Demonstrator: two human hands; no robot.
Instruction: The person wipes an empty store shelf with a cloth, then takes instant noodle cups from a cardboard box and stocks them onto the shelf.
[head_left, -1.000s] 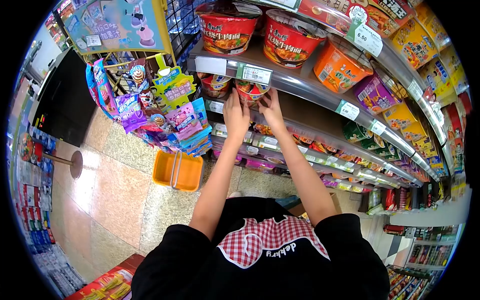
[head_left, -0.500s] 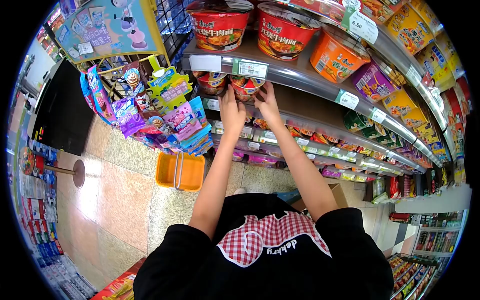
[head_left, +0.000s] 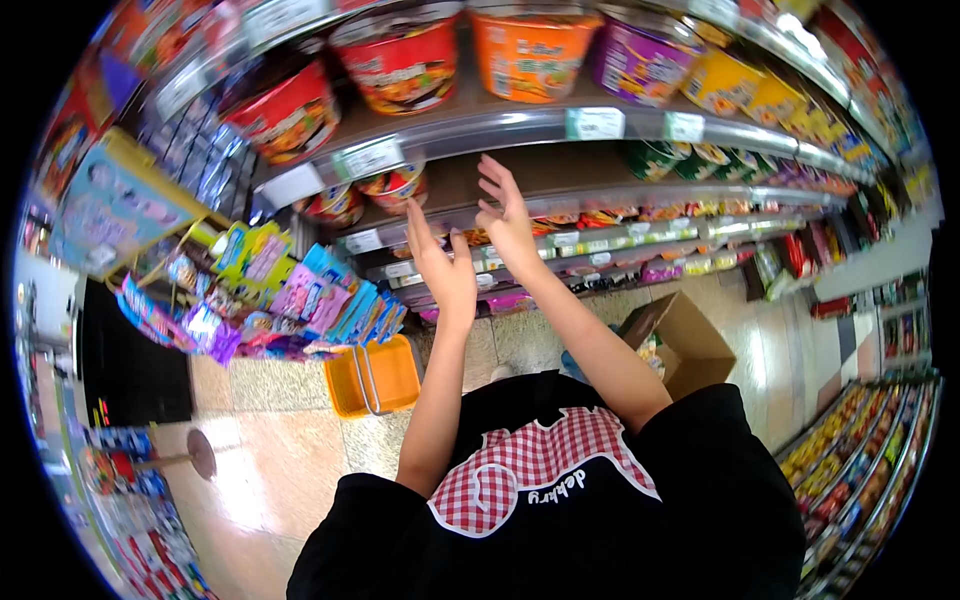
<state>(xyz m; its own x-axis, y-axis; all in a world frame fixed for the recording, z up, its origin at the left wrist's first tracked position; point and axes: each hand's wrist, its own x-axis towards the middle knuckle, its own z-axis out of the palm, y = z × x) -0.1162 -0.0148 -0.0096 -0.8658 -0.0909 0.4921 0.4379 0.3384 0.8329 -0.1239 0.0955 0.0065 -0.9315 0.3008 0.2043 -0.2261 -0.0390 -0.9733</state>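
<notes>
A small red instant noodle cup (head_left: 393, 187) stands on the lower shelf, and another red noodle cup (head_left: 336, 206) is to its left. My left hand (head_left: 441, 268) is just in front of and below the first cup, empty, its fingers stretched out and thumb apart. To its right, my right hand (head_left: 507, 220) is raised before the bare part of that shelf (head_left: 560, 165). Its fingers are spread and nothing is in them. Larger noodle tubs line the shelf above: a red tub (head_left: 395, 60), an orange tub (head_left: 528, 55) and a purple tub (head_left: 645, 60).
Hanging candy bags (head_left: 310, 295) crowd the left side. Below them an orange basket (head_left: 375, 378) is on the floor. An open cardboard box (head_left: 690, 345) stands to the right, near my right arm. Price-tagged shelf edges (head_left: 480, 130) run across in front of me.
Both hands have come away from the small noodle cup they were around, and their fingers have opened. The view has turned right, so the shelves and candy bags appear farther left.
</notes>
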